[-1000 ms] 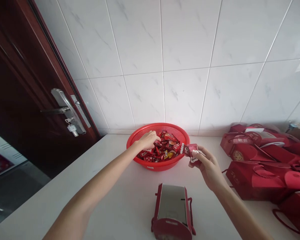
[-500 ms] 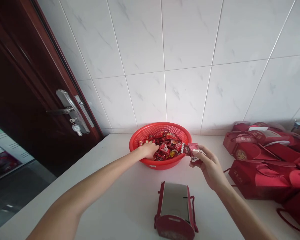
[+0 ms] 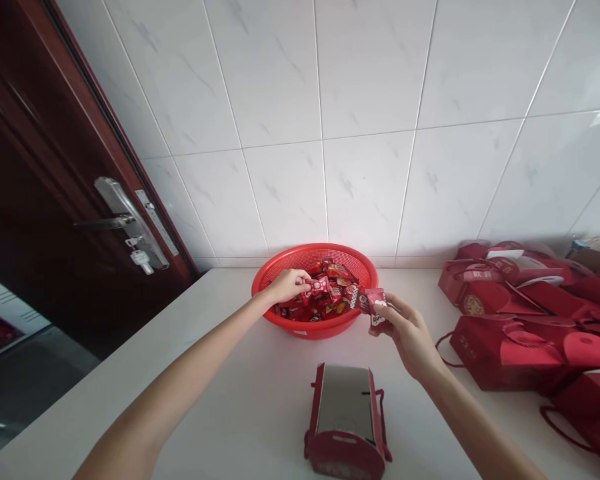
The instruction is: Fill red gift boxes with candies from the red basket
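A red plastic basket point(image 3: 315, 328) with perforated walls stands against the wall and holds many wrapped candies point(image 3: 336, 308). Above its left part, my left hand point(image 3: 289, 285) pinches a red-and-white wrapped candy point(image 3: 317, 285). My right hand point(image 3: 405, 327), just outside the basket's right rim, is closed around several wrapped candies point(image 3: 375, 300) in red, pink and dark wrappers. In front of the basket sits a dark red cardboard gift box point(image 3: 350, 450) with cord handles, its pale grey inner surface point(image 3: 346, 400) facing up.
Several red gift boxes point(image 3: 510, 350) with cord handles crowd the right side of the white table point(image 3: 230, 400). A tiled wall point(image 3: 285, 193) rises behind. On the left is a dark red door point(image 3: 45, 167) with a metal handle point(image 3: 130, 220) and hanging keys point(image 3: 141, 259).
My left hand has risen from the candy pile and now pinches a candy. My right hand keeps its candies in nearly the same place. The view has shifted slightly.
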The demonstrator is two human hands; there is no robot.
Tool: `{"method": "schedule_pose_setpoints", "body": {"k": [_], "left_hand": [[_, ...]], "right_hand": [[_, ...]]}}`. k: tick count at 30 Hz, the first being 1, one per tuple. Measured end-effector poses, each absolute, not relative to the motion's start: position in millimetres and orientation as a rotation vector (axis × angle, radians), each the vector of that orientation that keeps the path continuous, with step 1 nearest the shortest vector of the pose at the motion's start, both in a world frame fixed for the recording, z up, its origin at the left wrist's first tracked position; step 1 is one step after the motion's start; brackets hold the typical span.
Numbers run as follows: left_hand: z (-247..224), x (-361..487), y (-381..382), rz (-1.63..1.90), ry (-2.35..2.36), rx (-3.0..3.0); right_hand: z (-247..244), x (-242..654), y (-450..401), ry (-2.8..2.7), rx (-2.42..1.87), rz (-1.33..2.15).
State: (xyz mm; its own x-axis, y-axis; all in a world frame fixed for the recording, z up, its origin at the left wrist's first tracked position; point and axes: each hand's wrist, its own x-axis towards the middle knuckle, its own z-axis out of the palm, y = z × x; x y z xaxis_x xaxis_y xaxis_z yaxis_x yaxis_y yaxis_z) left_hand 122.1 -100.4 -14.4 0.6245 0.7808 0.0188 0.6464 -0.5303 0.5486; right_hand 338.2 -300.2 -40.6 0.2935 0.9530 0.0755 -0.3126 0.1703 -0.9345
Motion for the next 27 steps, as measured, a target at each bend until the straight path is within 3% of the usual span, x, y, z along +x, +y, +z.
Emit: {"method": "schedule_pose_setpoints", "body": {"k": [16,21,27], "left_hand": [[-7,122,-104,0.653,0.811,2.148],[0,130,-134,0.870,0.639,2.024],[-1,142,-182,1.149,0.382,2.283]], "right_hand": [[-36,330,-302,-0.781,-0.933,1.140],[-32,327,-303,-0.750,-0.955,1.182],[-23,319,-309,-0.762,-0.933,1.208]]}}
